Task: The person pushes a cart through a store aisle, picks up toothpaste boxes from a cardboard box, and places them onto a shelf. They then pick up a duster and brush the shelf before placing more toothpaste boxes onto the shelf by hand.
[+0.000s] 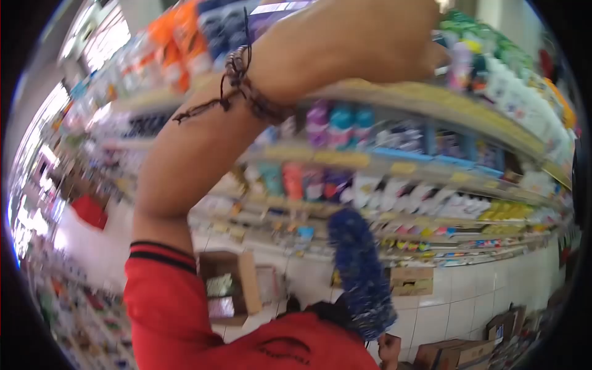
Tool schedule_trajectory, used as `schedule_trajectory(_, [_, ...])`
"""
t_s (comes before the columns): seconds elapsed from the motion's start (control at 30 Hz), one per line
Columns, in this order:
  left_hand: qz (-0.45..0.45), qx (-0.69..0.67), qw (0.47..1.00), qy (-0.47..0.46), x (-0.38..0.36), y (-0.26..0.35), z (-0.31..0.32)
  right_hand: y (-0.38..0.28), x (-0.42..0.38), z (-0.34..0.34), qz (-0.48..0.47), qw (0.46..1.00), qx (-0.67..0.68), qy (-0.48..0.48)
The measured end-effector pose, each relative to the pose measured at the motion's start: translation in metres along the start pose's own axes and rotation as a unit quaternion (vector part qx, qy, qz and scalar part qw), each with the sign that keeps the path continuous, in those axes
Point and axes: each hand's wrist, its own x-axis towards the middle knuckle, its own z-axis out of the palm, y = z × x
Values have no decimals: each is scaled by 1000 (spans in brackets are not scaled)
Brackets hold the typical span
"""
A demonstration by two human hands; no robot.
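The blue duster (361,268), long and fluffy, is raised before the front edges of the lower shelves; the right hand (388,347) is closed at its lower end. The left hand (388,43) is above the upper shelf's front edge (493,117), near a bottle (459,66); I cannot tell its opening or hold. An open carton (250,283) contains packets (220,295). Labels are too blurred.
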Motion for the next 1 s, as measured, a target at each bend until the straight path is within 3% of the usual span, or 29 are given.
schedule_trajectory(0.03, [-32,7,999,-27,-7,3,-6,17,-18,-22,-17,999,-42,25])
schedule_trajectory(0.07, [-19,-41,998,-47,-21,22,-3,34,-35,-52,-24,999,-39,-13])
schedule_trajectory(0.1, [-18,-69,997,14,-101,12,22,76,30,-88,28,992,-117,-26])
schedule_trajectory(0.13, [-85,-136,981,-105,-127,29,34,91,43,-158,114,976,-182,-40])
schedule_trajectory(0.17, [-133,-208,938,-244,-154,40,37,102,53,-177,111,972,-200,-50])
schedule_trajectory(0.2, [-186,-282,903,-265,-192,45,62,101,61,-199,127,967,-215,-51])
schedule_trajectory(0.27, [-280,-337,821,-366,-262,47,101,97,61,-203,162,961,-217,-62])
schedule_trajectory(0.3, [-324,-313,831,-326,-317,53,132,95,57,-207,183,956,-221,-69])
schedule_trajectory(0.37, [-416,-262,788,-371,-416,77,168,89,53,-204,224,945,-226,-81])
schedule_trajectory(0.43, [-493,-303,662,-477,-496,112,196,84,49,-201,266,931,-234,-86])
schedule_trajectory(0.47, [-496,-317,653,-477,-531,137,206,82,46,-199,288,924,-238,-86])
schedule_trajectory(0.53, [-611,-364,621,-330,-589,195,229,78,46,-194,326,909,-246,-81])
schedule_trajectory(0.57, [-613,-376,612,-328,-616,226,251,77,44,-190,345,901,-250,-76])
schedule_trajectory(0.63, [-732,-153,578,-327,-642,272,277,79,39,-185,383,885,-256,-61])
schedule_trajectory(0.67, [-793,-103,500,-333,-638,282,281,81,34,-181,402,878,-256,-52])
schedule_trajectory(0.7, [-791,-115,498,-337,-643,292,281,86,28,-178,421,870,-254,-40])
schedule_trajectory(0.8, [-809,-99,575,71,-664,298,284,106,27,-153,467,854,-229,7])
schedule_trajectory(0.9, [-806,6,572,154,-643,277,246,131,11,-132,518,831,-199,49])
schedule_trajectory(0.93, [-805,52,576,132,-648,276,245,162,3,-134,533,823,-189,61])
schedule_trajectory(0.97, [-801,100,580,111,-654,274,243,191,9,-149,374,866,-329,-43])
schedule_trajectory(1.0, [-798,94,584,111,-665,272,244,222,11,-167,195,860,-449,-143])
